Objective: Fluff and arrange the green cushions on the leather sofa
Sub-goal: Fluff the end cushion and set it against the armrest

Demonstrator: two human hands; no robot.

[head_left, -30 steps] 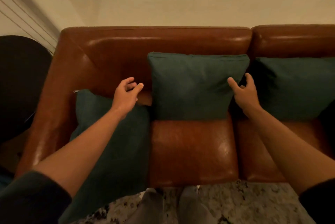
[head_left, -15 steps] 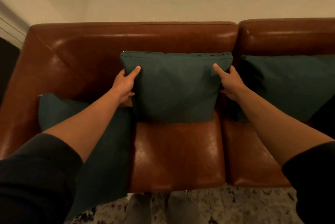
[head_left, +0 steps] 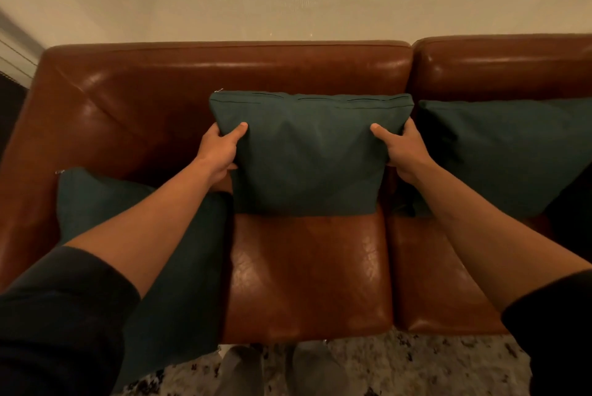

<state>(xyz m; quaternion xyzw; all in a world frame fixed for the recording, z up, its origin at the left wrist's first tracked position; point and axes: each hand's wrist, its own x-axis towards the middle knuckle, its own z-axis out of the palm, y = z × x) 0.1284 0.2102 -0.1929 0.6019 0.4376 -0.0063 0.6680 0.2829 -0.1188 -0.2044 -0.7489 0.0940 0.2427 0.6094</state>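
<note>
1. The left hand [head_left: 221, 149] gripped the left edge of the middle cushion [head_left: 307, 155], thumb pressed into the front face and fingers curled out of sight behind it.
2. The right hand [head_left: 402, 149] did the same on the right edge, thumb on the front and fingers wrapped round the side, so both hands had closed on that 1 cushion.
3. Between the 2 grips the cushion stood upright against the backrest of the leather sofa [head_left: 224, 75], its lower edge touching the seat and its zip seam uppermost. Creases fanned inward from each thumb, which looked to me like a squeeze under way.
4. I judged that the fluffing of this cushion had only begun: it looked flat rather than plump, and whether it was lifted or merely pinched I could not tell.
5. Just outside the right hand, another cushion [head_left: 499, 155] leaned upright against the next backrest. It looked already in place, though I could not say whether it had been fluffed.
6. Outside and below the left hand, under that forearm, a 3rd cushion [head_left: 96, 200] lay slumped flat on the seat by the armrest. That 1 seemed plainly left to do, both plumping and standing up.
7. My estimate was that about 1 of 3 cushions was settled.
</note>
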